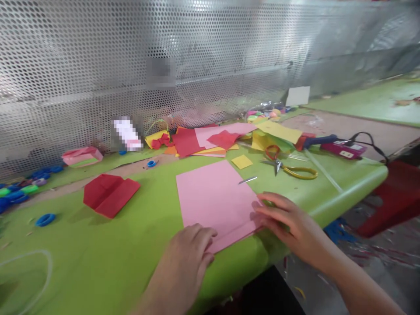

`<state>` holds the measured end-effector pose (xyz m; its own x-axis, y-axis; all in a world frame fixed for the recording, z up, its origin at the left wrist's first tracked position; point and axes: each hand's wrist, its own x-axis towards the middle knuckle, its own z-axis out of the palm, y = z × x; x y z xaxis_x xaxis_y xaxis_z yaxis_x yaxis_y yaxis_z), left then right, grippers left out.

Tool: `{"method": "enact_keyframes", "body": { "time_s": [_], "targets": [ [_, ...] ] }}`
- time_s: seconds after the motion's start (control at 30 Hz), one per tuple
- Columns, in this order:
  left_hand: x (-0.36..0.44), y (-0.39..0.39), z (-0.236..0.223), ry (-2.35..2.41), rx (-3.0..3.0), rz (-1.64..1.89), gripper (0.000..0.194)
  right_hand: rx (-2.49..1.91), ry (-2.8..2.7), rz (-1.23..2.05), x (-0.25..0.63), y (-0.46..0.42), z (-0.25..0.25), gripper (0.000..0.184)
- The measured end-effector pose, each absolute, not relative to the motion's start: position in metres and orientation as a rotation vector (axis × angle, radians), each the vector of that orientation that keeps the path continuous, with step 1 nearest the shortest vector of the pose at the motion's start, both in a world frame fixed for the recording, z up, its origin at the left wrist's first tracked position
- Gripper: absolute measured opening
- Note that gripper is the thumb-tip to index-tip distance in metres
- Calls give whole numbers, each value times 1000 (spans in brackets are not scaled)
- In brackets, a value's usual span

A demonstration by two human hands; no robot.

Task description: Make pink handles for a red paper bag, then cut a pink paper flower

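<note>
Green table | pink paper, near edge folded | left hand, right hand: pinching it

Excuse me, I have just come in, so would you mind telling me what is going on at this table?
A person is handling a pink sheet on the green table, with the left hand at its near left corner and the right hand at its near right corner. A narrow strip along the near edge appears folded. Open scissors and a small yellow square lie beyond the right hand; a folded red paper sits to the left.
</note>
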<state>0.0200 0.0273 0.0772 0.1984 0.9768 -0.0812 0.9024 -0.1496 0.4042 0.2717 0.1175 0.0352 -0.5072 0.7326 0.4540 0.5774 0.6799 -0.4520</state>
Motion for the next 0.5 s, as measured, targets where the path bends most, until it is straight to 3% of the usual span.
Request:
{"method": "enact_keyframes", "body": {
  "time_s": [0.17,0.27,0.5],
  "targets": [
    [17,29,70,1755,2091,395,11,-991,-2284,455,272,109,44,19],
    [19,32,76,1754,2172,422,15,-1004,-2221,484,273,106,48,21],
    [10,30,77,2011,2880,952,17,-737,-2093,86,267,116,58,30]
  ]
}}
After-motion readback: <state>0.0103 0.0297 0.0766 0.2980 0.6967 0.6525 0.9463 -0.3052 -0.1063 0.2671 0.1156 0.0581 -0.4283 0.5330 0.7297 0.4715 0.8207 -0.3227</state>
